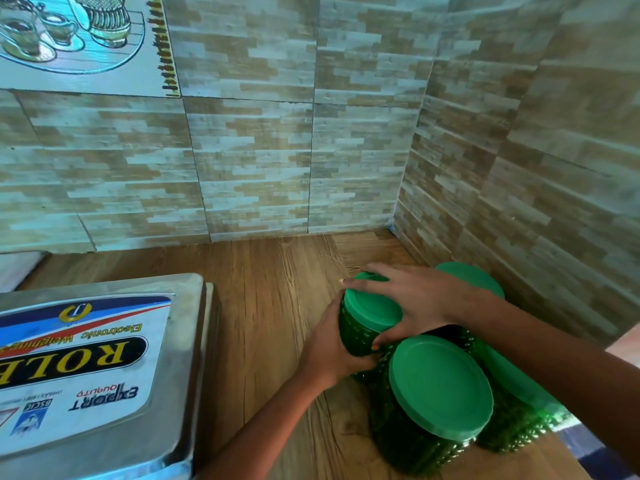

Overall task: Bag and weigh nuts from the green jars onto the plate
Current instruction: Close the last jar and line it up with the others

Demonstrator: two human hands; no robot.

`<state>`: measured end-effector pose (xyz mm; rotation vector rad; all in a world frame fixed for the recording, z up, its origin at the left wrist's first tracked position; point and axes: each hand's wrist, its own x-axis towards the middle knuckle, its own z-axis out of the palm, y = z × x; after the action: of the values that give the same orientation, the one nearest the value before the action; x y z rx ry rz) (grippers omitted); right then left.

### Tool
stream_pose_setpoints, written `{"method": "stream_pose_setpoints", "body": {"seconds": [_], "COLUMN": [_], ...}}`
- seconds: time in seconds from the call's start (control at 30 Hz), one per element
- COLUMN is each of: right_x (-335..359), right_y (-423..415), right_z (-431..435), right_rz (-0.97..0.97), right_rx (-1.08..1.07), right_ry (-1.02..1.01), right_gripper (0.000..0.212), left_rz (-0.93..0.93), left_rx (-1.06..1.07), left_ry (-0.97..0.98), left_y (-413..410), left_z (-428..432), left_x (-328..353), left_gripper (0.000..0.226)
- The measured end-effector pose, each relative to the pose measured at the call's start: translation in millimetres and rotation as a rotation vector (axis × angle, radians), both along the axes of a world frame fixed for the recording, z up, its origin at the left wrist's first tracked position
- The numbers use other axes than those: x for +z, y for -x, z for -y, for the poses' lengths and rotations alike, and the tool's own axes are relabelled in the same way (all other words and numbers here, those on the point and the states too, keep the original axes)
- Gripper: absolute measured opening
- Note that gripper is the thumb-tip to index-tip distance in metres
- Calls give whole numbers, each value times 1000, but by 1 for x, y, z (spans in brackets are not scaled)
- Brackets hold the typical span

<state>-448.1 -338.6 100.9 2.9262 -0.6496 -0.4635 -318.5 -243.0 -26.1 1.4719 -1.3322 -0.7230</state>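
Jars (440, 386) stand clustered on the bench (270, 306) to the right of the scale (104, 358). I see my left grip (332, 355) wrapped round the body of the jar nearest the scale (356, 337), and my right grip (415, 299) clasping its lid (370, 311) from above.

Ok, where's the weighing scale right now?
The scale is lower left in the head view, on the wooden counter, with the green jars to its right.
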Motion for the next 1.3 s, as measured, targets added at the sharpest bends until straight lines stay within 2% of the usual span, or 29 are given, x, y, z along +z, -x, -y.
{"method": "stream_pose_setpoints", "body": {"seconds": [0.3, 0.43, 0.5, 0.57, 0.63, 0.73, 0.77, 0.83, 0.9, 1.0, 1.2, 1.3], "right_x": [3, 3, 4, 9, 17, 26, 28, 29, 27, 23, 16, 15], "right_y": [-9, -8, -6, -1, 8, 29, 36, 49, 58, 65, 64, 63], "right_z": [-1, -2, -4, -10, -19, -37, -44, -59, -70, -76, -82, -86], "right_rz": [-34, -56, -71, -52, 16, 119, 124, 90, 6, -42, 12, 13], "right_rx": [-24, -50, -82, -137, -148, -139, -132, -112, -78, -49, -52, -51], "right_ry": [74, 95, 63, -17, -65, -136, -169, -225, -230, -196, -92, -50], "right_gripper": [98, 102, 106, 106, 107, 106, 104, 104, 106, 111, 105, 106], "left_rz": [28, 30, 18, -10, -2, -62, -79, -16, 173, 332, 200, 204], "left_rx": [13, -15, -61, -68, 8, 35, 19, -48, -73, -9, 88, 123], "left_ry": [-14, -81, -159, -209, -229, -64, -34, -34, -36, 48, 58, 64], "left_y": [1, -2, -2, 1, 5, 20, 25, 35, 44, 63, 87, 91], "left_z": [0, 2, 1, -4, -19, -58, -69, -83, -85, -84, -83, -83], "left_x": [-1, 3, 10, 20, 26, 23, 21, 12, -1, -7, -21, -22], "left_gripper": [100, 96, 103, 121, 114, 89, 87, 101, 121, 126, 118, 114]}}
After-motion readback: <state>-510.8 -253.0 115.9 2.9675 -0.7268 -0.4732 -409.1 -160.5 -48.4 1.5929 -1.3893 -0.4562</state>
